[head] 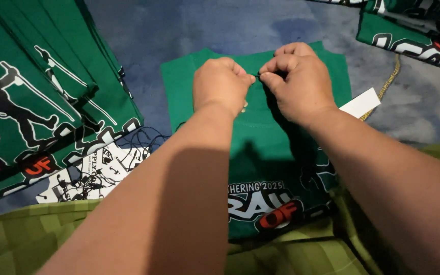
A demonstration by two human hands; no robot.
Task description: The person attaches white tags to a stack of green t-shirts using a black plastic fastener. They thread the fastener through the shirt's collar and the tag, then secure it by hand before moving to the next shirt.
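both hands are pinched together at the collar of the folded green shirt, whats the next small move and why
Probably draw the pinched fingertips gently apart. The left hand and right hand meet fingertip to fingertip over the neck edge of the folded green printed T-shirt, apparently gripping a thin dark thread. A white paper tag lies beside the right wrist.

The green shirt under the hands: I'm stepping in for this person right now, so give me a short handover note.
Left hand: fist closed, pinching a thin dark string at the fingertips.
Right hand: pinching the same string, above the folded green shirt on the blue floor covering.
White tag lies by the right wrist.
Stack of green shirts on the left; tags and strings beside it.
Whether the tag is attached cannot be told.
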